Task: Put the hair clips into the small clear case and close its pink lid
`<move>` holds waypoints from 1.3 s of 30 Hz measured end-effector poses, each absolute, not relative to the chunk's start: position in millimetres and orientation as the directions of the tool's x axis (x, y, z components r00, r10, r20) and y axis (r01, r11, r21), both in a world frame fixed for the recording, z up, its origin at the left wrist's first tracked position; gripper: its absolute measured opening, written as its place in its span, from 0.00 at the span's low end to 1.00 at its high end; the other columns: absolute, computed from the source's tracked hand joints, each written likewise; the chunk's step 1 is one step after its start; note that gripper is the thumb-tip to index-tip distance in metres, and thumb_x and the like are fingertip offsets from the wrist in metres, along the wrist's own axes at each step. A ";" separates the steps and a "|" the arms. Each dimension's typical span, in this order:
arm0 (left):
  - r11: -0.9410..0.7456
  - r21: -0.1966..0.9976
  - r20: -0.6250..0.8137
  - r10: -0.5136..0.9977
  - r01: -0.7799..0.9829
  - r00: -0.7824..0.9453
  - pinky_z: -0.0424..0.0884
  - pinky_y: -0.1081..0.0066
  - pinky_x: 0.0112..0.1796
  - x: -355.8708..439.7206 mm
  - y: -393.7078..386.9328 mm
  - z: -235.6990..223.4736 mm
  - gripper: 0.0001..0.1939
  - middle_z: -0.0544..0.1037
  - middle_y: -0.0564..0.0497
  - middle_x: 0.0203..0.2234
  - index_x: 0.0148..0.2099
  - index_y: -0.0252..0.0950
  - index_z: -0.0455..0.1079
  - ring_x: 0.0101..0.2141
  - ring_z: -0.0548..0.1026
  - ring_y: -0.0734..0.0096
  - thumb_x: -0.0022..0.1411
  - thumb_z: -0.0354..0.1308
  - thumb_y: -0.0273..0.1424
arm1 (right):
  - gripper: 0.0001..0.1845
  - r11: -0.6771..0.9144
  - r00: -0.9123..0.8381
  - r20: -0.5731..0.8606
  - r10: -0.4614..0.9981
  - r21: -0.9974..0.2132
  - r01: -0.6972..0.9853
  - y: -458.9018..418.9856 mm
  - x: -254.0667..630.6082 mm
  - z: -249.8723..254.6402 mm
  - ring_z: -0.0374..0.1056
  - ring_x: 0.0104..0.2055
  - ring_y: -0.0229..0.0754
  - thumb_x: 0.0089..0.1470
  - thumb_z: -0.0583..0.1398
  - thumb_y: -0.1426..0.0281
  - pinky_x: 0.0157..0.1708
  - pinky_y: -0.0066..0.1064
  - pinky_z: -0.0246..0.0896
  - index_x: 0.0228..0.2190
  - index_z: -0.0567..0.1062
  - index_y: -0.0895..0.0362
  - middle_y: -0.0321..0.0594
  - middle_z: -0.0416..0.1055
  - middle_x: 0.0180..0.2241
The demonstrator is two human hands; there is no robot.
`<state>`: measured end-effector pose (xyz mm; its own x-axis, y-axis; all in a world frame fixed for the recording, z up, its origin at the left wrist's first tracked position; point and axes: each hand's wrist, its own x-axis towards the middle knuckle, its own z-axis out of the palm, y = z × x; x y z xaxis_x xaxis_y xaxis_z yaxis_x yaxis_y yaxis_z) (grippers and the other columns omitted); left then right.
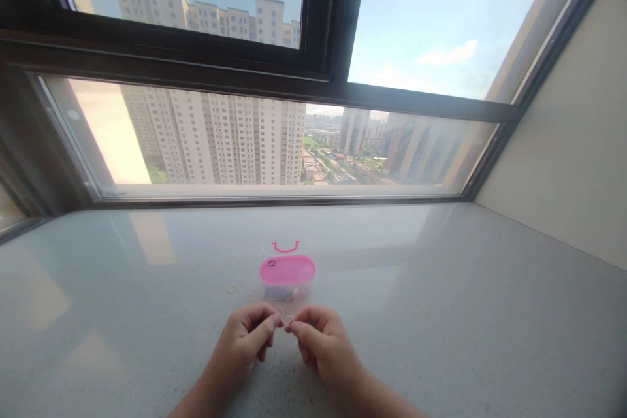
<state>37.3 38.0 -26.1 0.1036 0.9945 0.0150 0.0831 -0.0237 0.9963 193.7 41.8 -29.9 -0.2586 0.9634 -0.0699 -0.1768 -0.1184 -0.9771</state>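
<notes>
My left hand (249,338) and my right hand (326,343) meet above the counter, thumb and forefinger of each pinched together. Between the fingertips shows a thin, pale, looped band (288,319); whether it is one piece or two small loops is too fine to tell. Just beyond my hands stands a clear oval box with a pink lid (294,270). On that lid lies a small dark ring (271,263). Behind the box is a pink U-shaped handle (286,249), lying apart from it. A small pale ring (232,289) rests on the counter to the left.
The pale speckled counter (441,300) extends to both sides and reflects window light. At its back runs a dark-framed window (274,202) with tall buildings outside. A plain wall (563,157) bounds the right side.
</notes>
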 end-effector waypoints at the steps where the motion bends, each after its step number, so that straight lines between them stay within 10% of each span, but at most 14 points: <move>1: -0.026 0.996 0.017 0.995 0.086 0.103 0.55 0.76 0.17 37.3 38.0 -26.3 0.13 0.62 0.59 0.13 0.27 0.32 0.72 0.14 0.59 0.78 0.54 0.56 0.37 | 0.13 -0.116 -0.259 -0.067 0.963 -0.977 -0.180 41.9 193.7 -30.8 0.47 0.10 0.29 0.42 0.62 0.62 0.11 0.23 0.37 0.21 0.72 0.61 0.26 0.56 0.08; 39: -0.028 0.984 0.011 0.995 0.178 0.099 0.56 0.75 0.17 40.0 36.8 -22.0 0.14 0.63 0.58 0.13 0.26 0.32 0.72 0.14 0.60 0.76 0.55 0.54 0.38 | 0.16 -0.123 -0.285 -0.068 0.956 -0.976 -0.182 44.2 194.5 -32.8 0.46 0.10 0.28 0.42 0.63 0.58 0.11 0.22 0.36 0.22 0.72 0.60 0.26 0.56 0.08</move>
<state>40.0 36.8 -22.0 0.0991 0.9950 0.0108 0.1777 -0.0283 0.9837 194.5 44.2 -32.8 -0.2846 0.9562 -0.0679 -0.1817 -0.1233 -0.9756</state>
